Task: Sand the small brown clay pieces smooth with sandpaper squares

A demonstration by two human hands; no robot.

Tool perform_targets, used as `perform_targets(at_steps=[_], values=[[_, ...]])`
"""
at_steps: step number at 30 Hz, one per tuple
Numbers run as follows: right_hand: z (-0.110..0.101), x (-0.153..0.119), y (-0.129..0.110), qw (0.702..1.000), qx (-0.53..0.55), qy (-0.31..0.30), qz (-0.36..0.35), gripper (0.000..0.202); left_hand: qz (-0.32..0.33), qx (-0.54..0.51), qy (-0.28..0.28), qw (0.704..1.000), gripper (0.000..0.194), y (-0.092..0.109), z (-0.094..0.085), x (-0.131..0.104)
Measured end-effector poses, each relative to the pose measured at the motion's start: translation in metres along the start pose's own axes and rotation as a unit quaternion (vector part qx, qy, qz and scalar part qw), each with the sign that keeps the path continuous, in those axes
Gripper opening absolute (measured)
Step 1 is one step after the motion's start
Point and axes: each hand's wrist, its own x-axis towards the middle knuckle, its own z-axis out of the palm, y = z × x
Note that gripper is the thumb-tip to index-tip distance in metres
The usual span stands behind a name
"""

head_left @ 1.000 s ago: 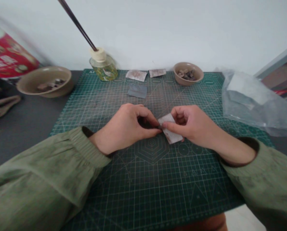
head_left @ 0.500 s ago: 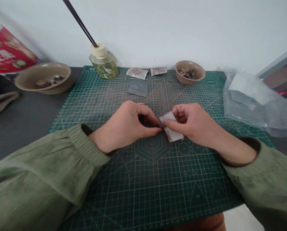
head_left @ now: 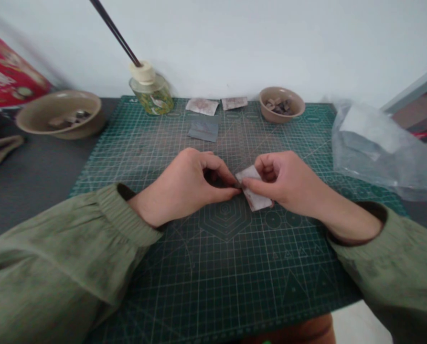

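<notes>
My right hand (head_left: 280, 181) pinches a folded whitish piece of sandpaper (head_left: 258, 200) between thumb and fingers, above the middle of the green cutting mat (head_left: 228, 277). Thumb and forefinger of my left hand (head_left: 195, 179) close on a small dark piece (head_left: 238, 183), which meets the left edge of the sandpaper. Most of that piece is hidden by the fingertips, so its kind is unclear. Beyond the hands lie a grey sheet of sandpaper (head_left: 203, 130) and two whitish, brown-stained sheets, one left (head_left: 202, 106) and one right (head_left: 234, 102).
A small brown bowl (head_left: 282, 119) of little blocks stands at the back right. At the left is a larger bowl (head_left: 61, 129) with several pieces inside. A reed diffuser bottle (head_left: 152, 95) stands by the wall; a clear plastic bag (head_left: 381, 157) lies at right.
The view has shifted very slightly. Both hands keep the same hold, with the sandpaper against the small piece; any movement between them is barely visible.
</notes>
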Motion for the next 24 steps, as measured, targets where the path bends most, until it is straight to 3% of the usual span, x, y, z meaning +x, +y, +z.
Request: perform_targets(at_steps=[24], values=[[-0.0013, 0.0026, -0.0014, 0.999, -0.025, 0.016, -0.031, 0.027, 0.000, 0.008, 0.006, 1.000, 0.009, -0.0050, 0.0004, 0.0004]])
